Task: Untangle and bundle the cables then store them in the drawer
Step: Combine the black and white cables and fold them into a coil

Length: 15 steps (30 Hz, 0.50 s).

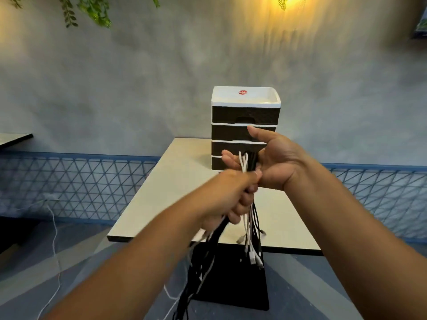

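A bunch of black and white cables (250,218) hangs in front of me above a small cream table (175,192). My left hand (233,195) is clenched around the bunch near its upper end, and the loose ends with plugs dangle below the table's front edge. My right hand (275,162) is spread behind the short upper loops of the cables, fingers touching them, thumb raised. A black-and-white drawer unit (245,116) with several shut drawers stands at the table's far side, right behind my hands.
The table stands on a black pedestal base (233,280). A blue mesh fence (76,185) runs along the grey wall behind. A white cord (54,239) trails over the floor at left. Another table's corner (13,138) shows far left.
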Each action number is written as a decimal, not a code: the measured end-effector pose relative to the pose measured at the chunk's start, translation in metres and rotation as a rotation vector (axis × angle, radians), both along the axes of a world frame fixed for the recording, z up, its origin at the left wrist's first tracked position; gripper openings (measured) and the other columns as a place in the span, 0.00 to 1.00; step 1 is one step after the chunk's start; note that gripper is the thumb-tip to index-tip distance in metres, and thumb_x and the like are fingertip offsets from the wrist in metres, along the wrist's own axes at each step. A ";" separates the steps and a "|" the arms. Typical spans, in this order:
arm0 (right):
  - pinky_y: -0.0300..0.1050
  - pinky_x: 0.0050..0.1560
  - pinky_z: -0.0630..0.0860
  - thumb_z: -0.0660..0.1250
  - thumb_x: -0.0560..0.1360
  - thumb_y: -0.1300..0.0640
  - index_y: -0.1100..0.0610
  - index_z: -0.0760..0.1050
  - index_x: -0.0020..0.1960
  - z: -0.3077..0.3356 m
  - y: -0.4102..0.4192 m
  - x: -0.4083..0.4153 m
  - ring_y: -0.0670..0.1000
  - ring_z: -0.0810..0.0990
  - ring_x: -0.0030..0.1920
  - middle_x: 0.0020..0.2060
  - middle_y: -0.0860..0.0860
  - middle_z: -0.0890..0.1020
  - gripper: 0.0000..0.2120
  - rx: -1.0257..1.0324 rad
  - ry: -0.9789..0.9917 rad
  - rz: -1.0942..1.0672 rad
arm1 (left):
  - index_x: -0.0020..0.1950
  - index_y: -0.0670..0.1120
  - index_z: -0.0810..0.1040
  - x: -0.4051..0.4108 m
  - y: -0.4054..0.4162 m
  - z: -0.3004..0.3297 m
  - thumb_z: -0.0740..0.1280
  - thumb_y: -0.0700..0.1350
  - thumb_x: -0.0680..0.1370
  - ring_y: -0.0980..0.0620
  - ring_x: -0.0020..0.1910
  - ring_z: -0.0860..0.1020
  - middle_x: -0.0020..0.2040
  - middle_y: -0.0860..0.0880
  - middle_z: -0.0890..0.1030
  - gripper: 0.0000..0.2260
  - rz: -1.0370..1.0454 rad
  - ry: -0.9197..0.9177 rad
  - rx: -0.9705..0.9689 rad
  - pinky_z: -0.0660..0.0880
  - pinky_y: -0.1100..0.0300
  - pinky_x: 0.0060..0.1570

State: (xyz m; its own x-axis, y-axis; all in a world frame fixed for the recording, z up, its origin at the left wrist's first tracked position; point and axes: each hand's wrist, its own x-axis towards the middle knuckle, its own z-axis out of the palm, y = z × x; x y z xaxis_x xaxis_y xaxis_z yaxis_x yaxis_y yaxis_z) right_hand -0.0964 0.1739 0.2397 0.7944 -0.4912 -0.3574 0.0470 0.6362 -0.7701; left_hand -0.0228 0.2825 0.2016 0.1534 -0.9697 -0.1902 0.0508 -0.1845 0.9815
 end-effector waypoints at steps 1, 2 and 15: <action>0.51 0.47 0.80 0.67 0.77 0.49 0.68 0.70 0.61 -0.001 0.000 0.000 0.56 0.83 0.40 0.44 0.61 0.84 0.24 -0.012 0.029 -0.017 | 0.35 0.50 0.64 -0.008 0.001 -0.010 0.57 0.53 0.82 0.58 0.22 0.56 0.25 0.54 0.61 0.17 0.046 -0.009 -0.028 0.52 0.68 0.24; 0.48 0.43 0.80 0.66 0.78 0.51 0.68 0.70 0.59 -0.002 0.000 0.000 0.53 0.82 0.35 0.39 0.57 0.83 0.21 -0.028 0.061 -0.027 | 0.35 0.49 0.64 -0.014 0.002 -0.019 0.58 0.53 0.82 0.57 0.22 0.57 0.25 0.54 0.62 0.17 0.081 -0.019 -0.062 0.53 0.68 0.23; 0.35 0.20 0.55 0.57 0.82 0.57 0.55 0.67 0.36 0.028 -0.002 -0.025 0.42 0.55 0.20 0.25 0.47 0.59 0.16 -0.723 0.309 0.392 | 0.66 0.48 0.75 0.008 0.030 -0.009 0.64 0.59 0.78 0.55 0.58 0.79 0.61 0.50 0.80 0.22 -0.163 -0.805 -0.085 0.75 0.54 0.60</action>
